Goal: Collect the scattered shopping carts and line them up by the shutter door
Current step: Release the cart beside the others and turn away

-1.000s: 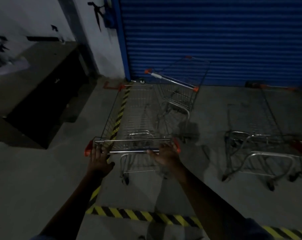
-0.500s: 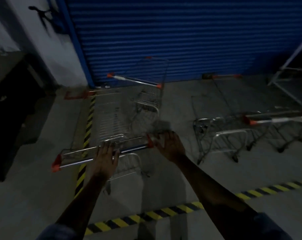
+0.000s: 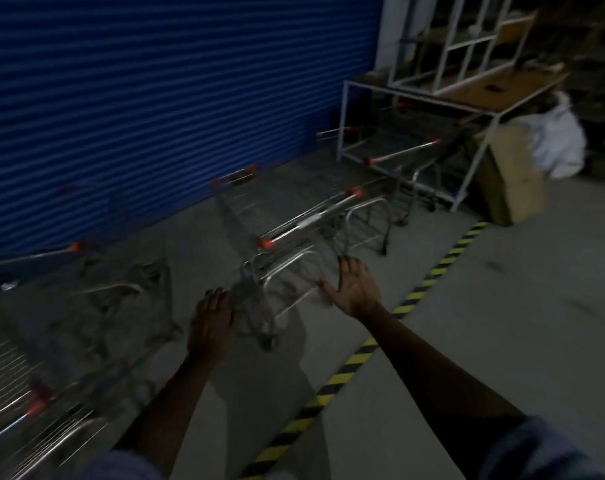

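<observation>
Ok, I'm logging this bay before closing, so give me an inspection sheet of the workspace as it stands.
Surface: concrete floor with a yellow-black hazard stripe.
Job's things: several shopping carts; the nearest cart stands by the blue shutter door.
Clutter: metal shelving frame, cardboard box, white bag.
Hands: left hand and right hand open, holding nothing.
Cables: nothing seen.
Surroundings: dim; left edge blurred.
</observation>
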`<state>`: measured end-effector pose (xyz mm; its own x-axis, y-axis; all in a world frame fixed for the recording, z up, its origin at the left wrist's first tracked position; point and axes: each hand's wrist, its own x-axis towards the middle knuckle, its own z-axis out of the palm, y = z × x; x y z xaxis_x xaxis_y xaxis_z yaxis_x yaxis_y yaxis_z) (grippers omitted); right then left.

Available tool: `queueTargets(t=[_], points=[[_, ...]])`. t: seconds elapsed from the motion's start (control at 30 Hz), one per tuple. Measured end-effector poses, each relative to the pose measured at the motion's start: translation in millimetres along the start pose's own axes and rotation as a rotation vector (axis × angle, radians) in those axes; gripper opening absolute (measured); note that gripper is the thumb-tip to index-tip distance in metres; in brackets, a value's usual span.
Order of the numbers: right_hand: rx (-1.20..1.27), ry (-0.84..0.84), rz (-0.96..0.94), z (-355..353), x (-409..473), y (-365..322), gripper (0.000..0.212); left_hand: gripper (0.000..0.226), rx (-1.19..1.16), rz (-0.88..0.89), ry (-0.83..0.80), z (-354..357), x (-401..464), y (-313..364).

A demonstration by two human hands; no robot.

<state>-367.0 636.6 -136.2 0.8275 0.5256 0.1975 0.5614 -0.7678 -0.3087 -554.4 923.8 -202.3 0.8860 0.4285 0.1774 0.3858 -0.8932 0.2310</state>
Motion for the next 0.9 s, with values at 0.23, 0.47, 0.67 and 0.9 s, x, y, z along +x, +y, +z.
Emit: queueTargets(t=[0.23, 0.47, 0.67, 0.9], points=[[-0.045, 0.088, 0.207, -77, 31, 204, 0.094, 0.046, 0.052, 0.256, -0.011, 51, 127, 211], [-0.084, 0.057, 0.322, -110, 92, 391, 0.100, 0.053, -0.008, 0.338, -0.117, 166, 259, 370], [-0.087, -0.005, 0.412, -140, 180, 546, 0.098, 0.050, 0.014, 0.353, -0.180, 280, 365, 530], [-0.186, -0.015, 0.467, -184, 296, 719, 0.099, 0.053, -0.043, 0.447, -0.181, 317, 534, 729]])
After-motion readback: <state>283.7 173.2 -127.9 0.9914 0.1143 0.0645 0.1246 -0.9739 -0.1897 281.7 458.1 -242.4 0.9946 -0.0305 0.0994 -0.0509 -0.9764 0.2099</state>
